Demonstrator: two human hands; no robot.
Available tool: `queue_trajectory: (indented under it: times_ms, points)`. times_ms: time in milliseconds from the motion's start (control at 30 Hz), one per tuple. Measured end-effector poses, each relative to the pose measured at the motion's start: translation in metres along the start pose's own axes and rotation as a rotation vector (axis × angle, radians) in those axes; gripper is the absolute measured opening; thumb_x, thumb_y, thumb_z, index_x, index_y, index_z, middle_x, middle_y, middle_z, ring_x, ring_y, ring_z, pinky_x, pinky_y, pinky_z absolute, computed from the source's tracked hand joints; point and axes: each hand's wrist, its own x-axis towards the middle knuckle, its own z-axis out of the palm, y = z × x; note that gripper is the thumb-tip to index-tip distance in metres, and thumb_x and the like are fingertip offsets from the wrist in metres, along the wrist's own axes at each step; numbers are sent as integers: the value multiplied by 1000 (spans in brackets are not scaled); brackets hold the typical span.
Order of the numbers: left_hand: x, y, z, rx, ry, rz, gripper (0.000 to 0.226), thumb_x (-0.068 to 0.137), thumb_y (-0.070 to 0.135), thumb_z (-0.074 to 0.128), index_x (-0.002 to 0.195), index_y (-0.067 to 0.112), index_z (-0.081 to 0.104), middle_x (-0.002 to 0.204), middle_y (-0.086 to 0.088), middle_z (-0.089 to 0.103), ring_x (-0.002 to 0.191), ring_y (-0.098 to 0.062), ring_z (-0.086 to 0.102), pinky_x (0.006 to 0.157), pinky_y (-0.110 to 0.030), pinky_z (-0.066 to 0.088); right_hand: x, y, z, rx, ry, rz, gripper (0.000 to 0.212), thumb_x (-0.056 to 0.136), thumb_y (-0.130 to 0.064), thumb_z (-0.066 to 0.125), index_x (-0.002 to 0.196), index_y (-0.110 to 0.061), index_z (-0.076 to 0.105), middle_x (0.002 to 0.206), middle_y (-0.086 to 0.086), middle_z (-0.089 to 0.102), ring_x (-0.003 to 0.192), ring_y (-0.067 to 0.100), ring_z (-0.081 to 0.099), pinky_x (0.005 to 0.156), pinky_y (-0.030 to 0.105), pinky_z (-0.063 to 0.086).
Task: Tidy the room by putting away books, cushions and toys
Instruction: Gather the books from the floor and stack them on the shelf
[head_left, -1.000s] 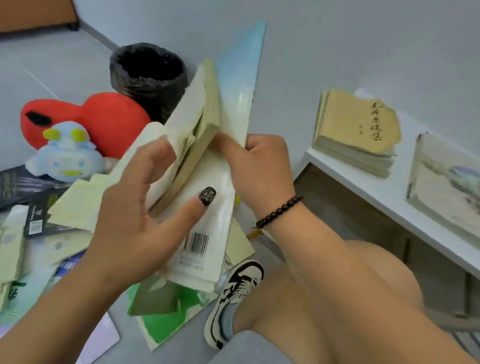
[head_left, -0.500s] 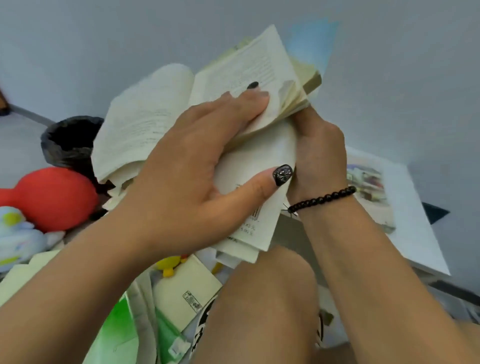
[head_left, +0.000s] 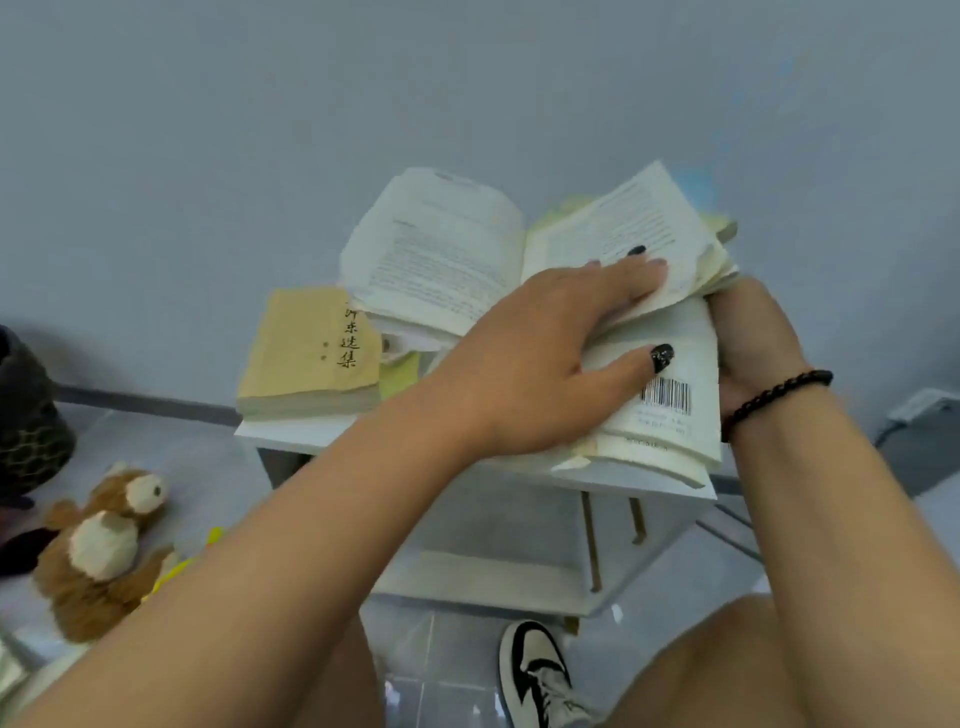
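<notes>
I hold a stack of books (head_left: 670, 415) over the right part of a small white side table (head_left: 291, 431). The top book (head_left: 447, 249) lies open, and below it is a white cover with a barcode. My left hand (head_left: 535, 358) has its fingers across the open right page and its thumb on the barcode cover, pinching pages between them. At the stack's right edge, my right hand (head_left: 753, 338), with a black bead bracelet, grips it. A yellowed book (head_left: 306, 353) lies shut on the table's left part. A brown plush toy (head_left: 98, 545) lies on the floor at the left.
A grey wall stands right behind the table. A dark bin (head_left: 26, 415) sits at the left edge, and a yellow toy (head_left: 176, 566) peeks out beside my left forearm. My knees and a black-and-white shoe (head_left: 535, 675) fill the bottom. Books hide the table top's right half.
Both hands carried the stack up from the floor pile and to the right, over the side table. The top book has fallen open. The red cushion and blue plush left the view.
</notes>
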Motion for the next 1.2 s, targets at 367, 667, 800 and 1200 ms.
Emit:
queue_trajectory:
  times_ms: [367, 667, 800, 1200]
  points:
    - [-1, -77, 58, -57, 300, -310, 36, 91, 36, 51, 125, 31, 63, 121, 16, 63, 111, -7, 58, 95, -29, 47, 25, 49, -74, -239, 184, 353, 36, 93, -45, 57, 109, -14, 67, 98, 10, 75, 88, 28, 72, 77, 43, 58]
    - [-10, -115, 38, 179, 122, -764, 72, 96, 54, 35, 155, 17, 14, 148, -10, 45, 134, -32, 42, 112, -48, 30, 36, 43, -70, -766, 95, 397, 42, 73, -47, 78, 93, -11, 70, 85, -2, 75, 79, 17, 70, 64, 28, 52]
    - [-13, -105, 40, 168, 133, -744, 76, 95, 58, 29, 155, 21, 2, 153, -6, 39, 144, -28, 29, 120, -54, 1, 36, 43, -63, -747, 133, 351, 39, 77, -41, 77, 99, -9, 70, 94, 1, 74, 89, 22, 69, 89, 38, 54]
    - [-12, -41, 74, -417, -131, -339, 74, 95, 52, 51, 149, 55, 0, 152, 33, 22, 131, 17, 31, 117, -24, 26, 17, 62, -53, -865, 255, 153, 32, 90, -36, 59, 73, -10, 55, 76, 8, 58, 63, 16, 52, 51, 23, 35]
